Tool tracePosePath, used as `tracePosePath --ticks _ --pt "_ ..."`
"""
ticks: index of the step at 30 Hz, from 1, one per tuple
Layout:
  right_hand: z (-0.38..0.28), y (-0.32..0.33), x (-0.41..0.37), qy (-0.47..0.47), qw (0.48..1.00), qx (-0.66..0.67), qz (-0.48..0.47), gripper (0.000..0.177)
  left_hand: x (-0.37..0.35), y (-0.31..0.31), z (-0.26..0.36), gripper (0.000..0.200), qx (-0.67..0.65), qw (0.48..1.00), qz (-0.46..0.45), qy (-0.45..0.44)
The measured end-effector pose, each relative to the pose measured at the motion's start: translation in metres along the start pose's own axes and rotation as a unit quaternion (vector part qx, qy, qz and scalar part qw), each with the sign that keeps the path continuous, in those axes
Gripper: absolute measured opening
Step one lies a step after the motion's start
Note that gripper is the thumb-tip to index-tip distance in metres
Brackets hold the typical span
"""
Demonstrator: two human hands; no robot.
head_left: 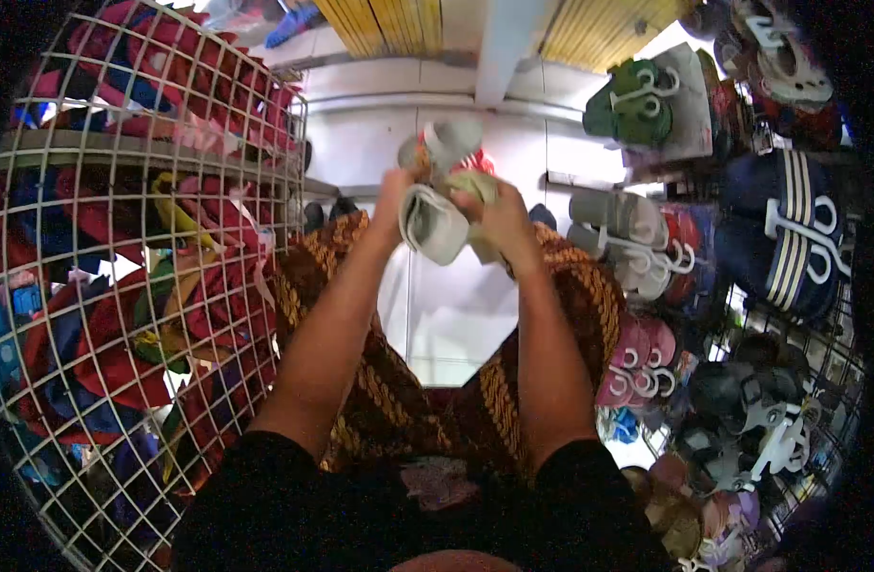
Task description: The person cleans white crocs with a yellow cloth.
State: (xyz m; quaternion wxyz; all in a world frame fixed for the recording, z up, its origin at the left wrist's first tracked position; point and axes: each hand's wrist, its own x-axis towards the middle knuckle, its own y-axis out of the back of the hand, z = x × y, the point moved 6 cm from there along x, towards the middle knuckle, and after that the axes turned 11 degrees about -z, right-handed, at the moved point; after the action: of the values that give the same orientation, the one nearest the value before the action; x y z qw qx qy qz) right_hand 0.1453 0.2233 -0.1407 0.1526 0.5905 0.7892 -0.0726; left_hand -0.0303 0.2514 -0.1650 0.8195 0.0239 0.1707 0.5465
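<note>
Between my knees both hands are raised over the floor, working on a pale grey-white curled piece with a darker grey hollow end facing me. My left hand is closed on its left side. My right hand is closed round an olive-green piece pressed against the pale one; I cannot tell what kind of thing these are. Just beyond my hands are a whitish rounded object and a small red-and-white item, both partly hidden.
A white wire-grid rack with red and blue goods stands close on my left. Along the right hang sandals on white hangers: green, grey, pink and navy striped. White tiled floor lies below, and yellow slatted panels stand ahead.
</note>
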Motion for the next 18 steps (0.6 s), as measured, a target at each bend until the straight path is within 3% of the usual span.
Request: tracePosePath --ticks 2,5,8,12,14,18 --pt "-0.02 0.004 -0.008 0.005 0.992 0.111 -0.052 0.037 0.011 0.007 -0.004 0.025 -0.061 0.997 0.016 0.04" --pt "-0.007 0.016 -0.004 0.092 0.993 -0.073 0.002 0.036 0.012 0.004 0.004 0.026 -0.1 0.991 0.025 0.085" --pt "-0.027 0.016 -0.012 0.103 0.986 -0.125 0.042 0.039 0.017 -0.006 -0.024 0.026 -0.083 0.993 0.024 0.078" --pt "-0.032 0.011 -0.02 0.034 0.993 -0.112 -0.034 0.036 0.014 0.0 -0.027 0.029 -0.2 0.968 0.033 0.145" --pt "-0.03 0.007 -0.025 -0.009 0.995 -0.042 -0.09 0.039 0.009 0.008 -0.021 0.026 -0.241 0.958 0.01 0.157" --pt "-0.027 0.009 -0.022 0.01 0.993 -0.102 -0.067 0.038 0.005 -0.011 -0.003 0.022 -0.151 0.987 0.028 0.036"
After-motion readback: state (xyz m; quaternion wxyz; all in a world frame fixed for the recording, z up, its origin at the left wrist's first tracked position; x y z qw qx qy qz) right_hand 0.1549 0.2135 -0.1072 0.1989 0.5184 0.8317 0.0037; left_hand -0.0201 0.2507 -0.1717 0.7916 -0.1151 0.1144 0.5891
